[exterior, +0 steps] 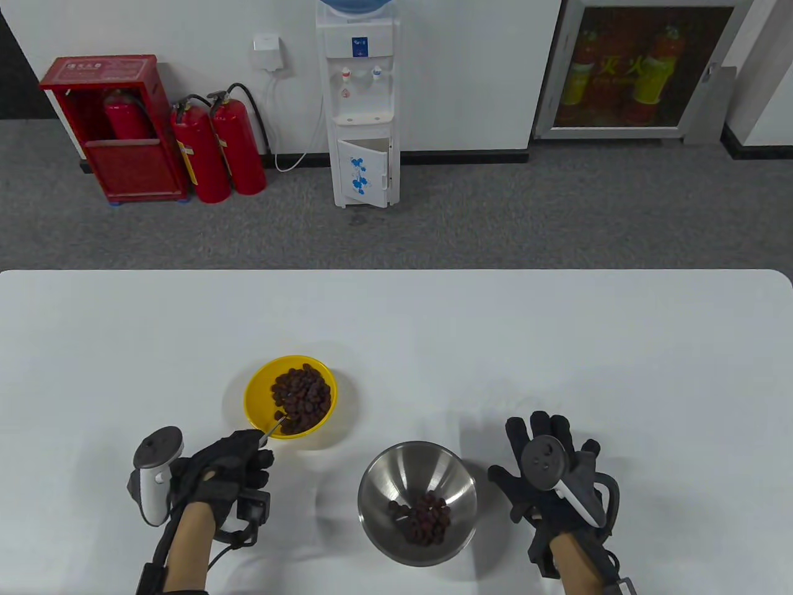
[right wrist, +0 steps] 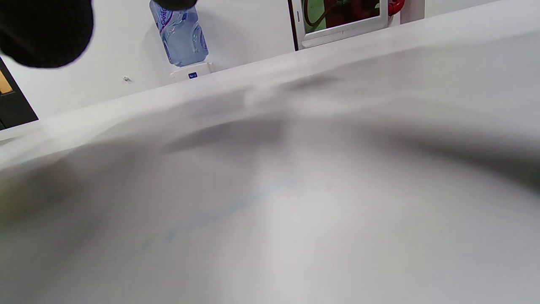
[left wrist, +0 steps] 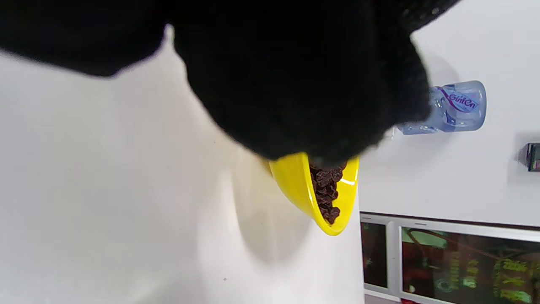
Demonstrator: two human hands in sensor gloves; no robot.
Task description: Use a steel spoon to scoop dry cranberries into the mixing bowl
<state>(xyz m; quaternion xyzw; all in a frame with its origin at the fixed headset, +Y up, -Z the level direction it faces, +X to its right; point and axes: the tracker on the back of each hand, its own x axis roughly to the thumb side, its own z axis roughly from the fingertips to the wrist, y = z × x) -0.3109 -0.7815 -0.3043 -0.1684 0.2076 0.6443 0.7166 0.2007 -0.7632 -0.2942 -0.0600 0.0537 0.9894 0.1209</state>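
Note:
A yellow bowl (exterior: 260,387) of dry cranberries (exterior: 302,390) sits on the white table, left of centre. The steel mixing bowl (exterior: 384,480) stands nearer, to its right, with some cranberries (exterior: 421,517) in its bottom. My left hand (exterior: 238,462) grips the steel spoon (exterior: 276,427), whose tip reaches into the yellow bowl's near edge. My right hand (exterior: 551,462) lies flat on the table with fingers spread, right of the steel bowl, holding nothing. In the left wrist view the glove hides the spoon; the yellow bowl (left wrist: 295,185) and cranberries (left wrist: 327,194) show below it.
The white table (exterior: 557,347) stretches far beyond both bowls. Behind it on the floor stand a water dispenser (exterior: 362,111), fire extinguishers (exterior: 217,149) and a red cabinet (exterior: 118,124). The right wrist view shows only blurred table surface (right wrist: 295,190).

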